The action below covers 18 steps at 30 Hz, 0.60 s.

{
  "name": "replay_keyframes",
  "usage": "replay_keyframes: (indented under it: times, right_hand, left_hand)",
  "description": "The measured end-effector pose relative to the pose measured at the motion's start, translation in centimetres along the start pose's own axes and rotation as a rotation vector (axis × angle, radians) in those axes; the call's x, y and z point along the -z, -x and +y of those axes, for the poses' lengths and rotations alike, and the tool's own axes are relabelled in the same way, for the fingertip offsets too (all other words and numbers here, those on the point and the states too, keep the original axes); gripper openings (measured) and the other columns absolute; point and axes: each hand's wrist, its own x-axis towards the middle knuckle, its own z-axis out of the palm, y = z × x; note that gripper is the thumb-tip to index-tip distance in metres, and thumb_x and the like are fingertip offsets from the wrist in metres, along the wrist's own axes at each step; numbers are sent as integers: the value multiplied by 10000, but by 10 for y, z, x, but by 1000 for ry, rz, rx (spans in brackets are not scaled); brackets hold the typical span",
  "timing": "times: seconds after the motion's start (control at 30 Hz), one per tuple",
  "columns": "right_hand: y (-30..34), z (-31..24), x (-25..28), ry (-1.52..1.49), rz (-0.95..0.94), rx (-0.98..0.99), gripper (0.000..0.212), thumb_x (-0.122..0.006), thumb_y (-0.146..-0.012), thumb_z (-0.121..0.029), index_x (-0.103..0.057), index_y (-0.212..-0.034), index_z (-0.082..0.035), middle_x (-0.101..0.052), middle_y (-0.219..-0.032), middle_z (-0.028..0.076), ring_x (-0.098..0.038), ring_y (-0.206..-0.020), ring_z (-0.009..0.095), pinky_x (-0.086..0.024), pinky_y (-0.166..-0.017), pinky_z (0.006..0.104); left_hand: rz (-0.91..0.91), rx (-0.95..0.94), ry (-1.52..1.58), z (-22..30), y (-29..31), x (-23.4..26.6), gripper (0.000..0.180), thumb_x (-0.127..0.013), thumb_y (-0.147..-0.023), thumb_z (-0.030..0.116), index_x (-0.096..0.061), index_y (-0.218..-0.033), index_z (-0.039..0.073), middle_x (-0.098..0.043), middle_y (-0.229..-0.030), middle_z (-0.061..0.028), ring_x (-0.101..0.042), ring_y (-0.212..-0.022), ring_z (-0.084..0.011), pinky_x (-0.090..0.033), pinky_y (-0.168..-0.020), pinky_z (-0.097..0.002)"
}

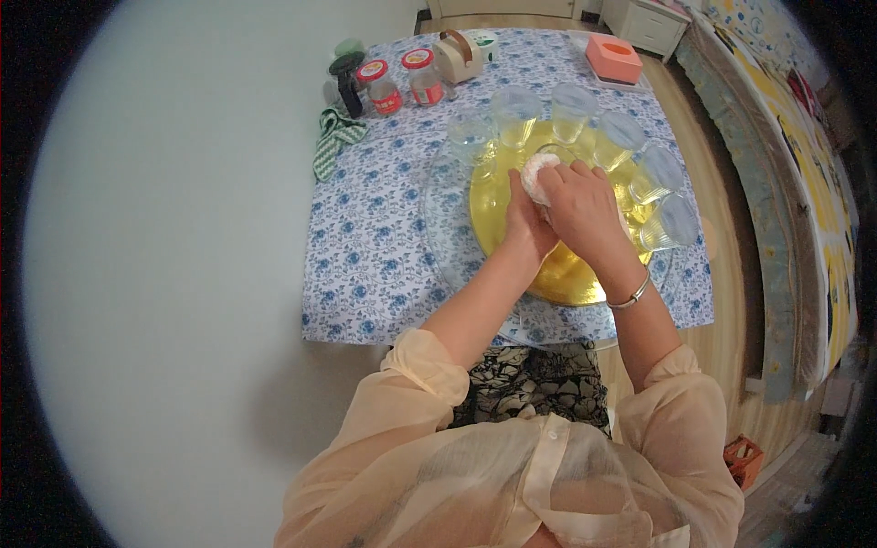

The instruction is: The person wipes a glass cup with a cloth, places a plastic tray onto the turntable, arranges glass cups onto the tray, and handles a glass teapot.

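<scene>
Over the flowered bench [370, 247], a white wad [539, 175] is gripped by the right hand [587, 203], fingers [579, 173] curled; the left hand's [526, 217] cannot be judged.

You have soft, fairly bright indoor light, with glare on the gold tray [568, 283] and a faint shadow on the pale wall [183, 256]. Your fisheye bends edges toward a black rim.

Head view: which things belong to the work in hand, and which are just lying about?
Probably in the work:
white cloth-like bundle, at the left hand and right hand
clear cups, in an arc
round gold disc, below the hands

Apparently just lying about:
two red-lidded jars
green-and-white cloth
coral box
beige container with brown handle
</scene>
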Motion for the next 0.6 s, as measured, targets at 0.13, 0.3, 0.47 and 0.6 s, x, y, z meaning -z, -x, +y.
replay_keyframes:
  times: [0.13,0.3,0.47,0.6]
  right_hand:
    - [-5,1,-4,26,-45,2,128,-575,-636,-90,-486,-729,-84,-514,-699,45,-500,-710,222,-376,-623,345]
    - [-6,-1,-7,26,-53,10,159,-589,-631,-97,-489,-753,-78,-517,-721,53,-500,-725,226,-376,-630,345]
    - [-5,1,-10,49,-88,-17,254,-638,-605,-125,-503,-814,-73,-536,-766,55,-507,-753,232,-383,-650,345]
    - [-5,3,-10,-23,-14,-16,253,-602,-641,-148,-512,-860,-58,-546,-810,72,-516,-799,241,-396,-664,341]
  left_hand:
    - [13,6,75,2,-7,5,607,-153,-851,573,-384,-1212,144,-432,-1209,-72,-424,-1111,-247,-356,-933,-394]
    - [37,7,67,3,-13,11,613,-154,-845,583,-388,-1212,152,-432,-1210,-68,-419,-1114,-240,-345,-942,-385]
    - [-52,-55,-20,2,-11,10,653,-151,-830,608,-382,-1215,134,-436,-1204,-69,-422,-1109,-233,-342,-947,-371]
    - [-37,-48,6,4,-6,9,550,-213,-854,553,-381,-1220,178,-408,-1238,-77,-391,-1144,-255,-312,-962,-417]
